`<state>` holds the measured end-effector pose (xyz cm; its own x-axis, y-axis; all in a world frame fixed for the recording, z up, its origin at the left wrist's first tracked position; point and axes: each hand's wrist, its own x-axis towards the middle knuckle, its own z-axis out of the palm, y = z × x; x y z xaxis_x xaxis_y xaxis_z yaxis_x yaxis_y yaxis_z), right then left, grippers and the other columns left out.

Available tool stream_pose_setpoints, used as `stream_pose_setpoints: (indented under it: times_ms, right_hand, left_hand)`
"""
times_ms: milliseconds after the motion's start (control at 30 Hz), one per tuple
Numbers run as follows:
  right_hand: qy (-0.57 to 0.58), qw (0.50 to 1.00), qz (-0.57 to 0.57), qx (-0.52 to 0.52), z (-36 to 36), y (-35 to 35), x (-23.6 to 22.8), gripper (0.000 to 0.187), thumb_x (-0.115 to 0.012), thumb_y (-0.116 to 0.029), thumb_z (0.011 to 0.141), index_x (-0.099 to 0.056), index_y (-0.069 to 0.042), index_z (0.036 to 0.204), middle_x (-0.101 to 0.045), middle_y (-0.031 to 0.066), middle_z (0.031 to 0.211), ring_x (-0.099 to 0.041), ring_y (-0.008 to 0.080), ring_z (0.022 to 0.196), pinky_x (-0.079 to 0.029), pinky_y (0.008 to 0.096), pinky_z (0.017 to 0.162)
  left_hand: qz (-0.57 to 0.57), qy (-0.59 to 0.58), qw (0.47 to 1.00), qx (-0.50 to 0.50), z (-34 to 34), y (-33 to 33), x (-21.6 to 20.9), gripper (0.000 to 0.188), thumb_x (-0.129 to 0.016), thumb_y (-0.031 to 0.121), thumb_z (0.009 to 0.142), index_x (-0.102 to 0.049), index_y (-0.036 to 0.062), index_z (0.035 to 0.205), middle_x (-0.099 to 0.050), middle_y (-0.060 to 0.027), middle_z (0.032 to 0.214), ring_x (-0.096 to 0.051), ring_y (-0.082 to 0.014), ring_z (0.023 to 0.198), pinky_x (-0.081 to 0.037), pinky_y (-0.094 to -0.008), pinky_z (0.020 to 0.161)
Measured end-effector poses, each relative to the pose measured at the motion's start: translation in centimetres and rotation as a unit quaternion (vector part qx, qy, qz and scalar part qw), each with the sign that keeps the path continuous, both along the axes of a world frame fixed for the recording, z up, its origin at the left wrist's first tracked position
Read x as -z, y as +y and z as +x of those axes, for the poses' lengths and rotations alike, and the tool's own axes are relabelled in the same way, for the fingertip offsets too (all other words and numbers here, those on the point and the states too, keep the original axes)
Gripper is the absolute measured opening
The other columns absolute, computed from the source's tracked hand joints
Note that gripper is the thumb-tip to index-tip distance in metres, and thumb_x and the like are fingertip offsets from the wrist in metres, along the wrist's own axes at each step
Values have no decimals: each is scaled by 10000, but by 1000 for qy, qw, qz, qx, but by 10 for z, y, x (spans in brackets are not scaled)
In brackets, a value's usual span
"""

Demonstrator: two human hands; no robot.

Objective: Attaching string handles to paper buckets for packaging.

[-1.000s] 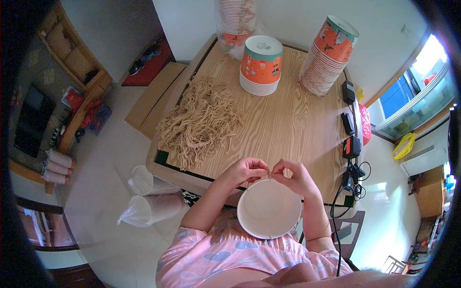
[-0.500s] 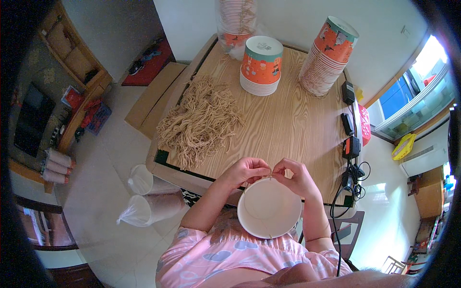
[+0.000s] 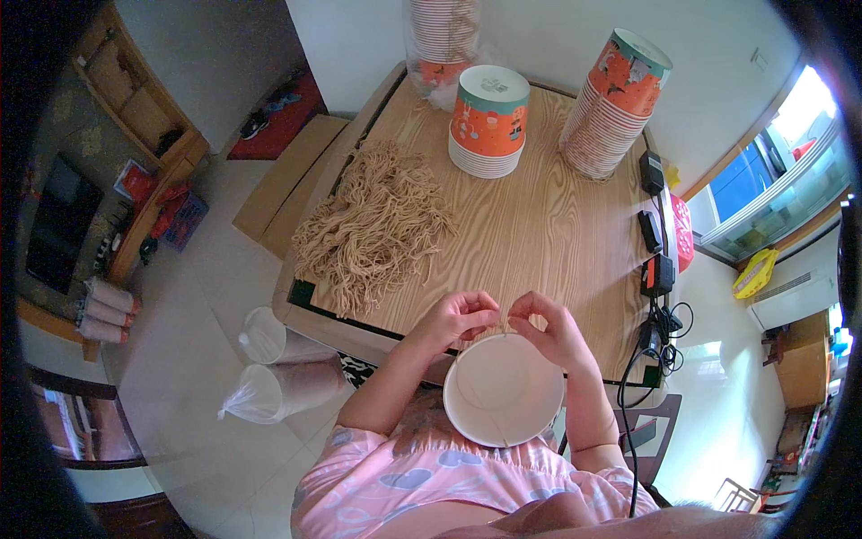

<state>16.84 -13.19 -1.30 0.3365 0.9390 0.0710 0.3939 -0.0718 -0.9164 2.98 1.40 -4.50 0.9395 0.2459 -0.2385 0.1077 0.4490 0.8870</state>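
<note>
String (thin, beige) [image 3: 504, 329] appears pinched btwn. closed fingertips of bare L. hand [image 3: 458, 320] and bare R. hand [image 3: 549, 329] at far rim of round white paper bucket [image 3: 505, 395], by light wood-grain table's [image 3: 539, 234] near edge, near-rim end seemingly secured, far fastening apparently unfinished.

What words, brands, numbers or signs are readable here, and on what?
None can be read.
Upturned orange-and-green tub: grey mark on its base, too small to read.
Black box with orange-red patch: any print too small.
White tub at the hands: no text visible inside.
</note>
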Motion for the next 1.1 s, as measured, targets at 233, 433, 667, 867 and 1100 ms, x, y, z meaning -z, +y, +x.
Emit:
stream_pose_setpoints:
  times_ms: [233, 433, 667, 867, 1100]
  right_hand:
    - [69, 997, -11, -21, -11, 5, -6, 144, -647, -2, 788, -548, -12, 892, -577, 39, 854, -577, 129, 849, -461, 263, 780]
    - [80, 996, -21, -15, -10, 2, -3, 137, -645, 2, 782, -555, -12, 885, -577, 39, 841, -575, 125, 828, -462, 258, 766]
    - [54, 997, -48, -23, -16, 2, -12, 136, -659, -19, 777, -562, -9, 872, -602, 42, 826, -587, 123, 808, -469, 255, 732]
    - [43, 998, -52, -10, -15, -4, -11, 127, -651, -16, 781, -560, -2, 867, -609, 50, 822, -589, 125, 804, -472, 257, 735]
    - [34, 998, -42, -16, -15, -7, -11, 128, -660, -36, 787, -558, -10, 861, -611, 51, 805, -591, 133, 790, -478, 273, 725]
  left_hand:
    - [7, -10, 1000, -24, -2, 2, 4, 115, -649, 172, 846, -609, 69, 877, -523, 56, 659, -446, -23, 539, -327, -181, 456]
    - [25, 5, 1000, -18, -7, 0, 2, 85, -636, 142, 855, -593, 69, 864, -519, 59, 651, -451, -19, 534, -330, -181, 452]
    - [20, -19, 999, -18, -11, -2, 5, 91, -629, 136, 858, -576, 71, 895, -520, 61, 648, -450, -15, 525, -330, -173, 444]
    - [47, -23, 999, -10, -14, -6, 3, 152, -634, 131, 852, -586, 55, 974, -571, 23, 761, -538, -42, 673, -437, -190, 566]
    - [94, -65, 992, 59, -9, -6, 11, 260, -655, 104, 837, -589, 32, 1077, -624, -14, 890, -579, -67, 795, -479, -223, 700]
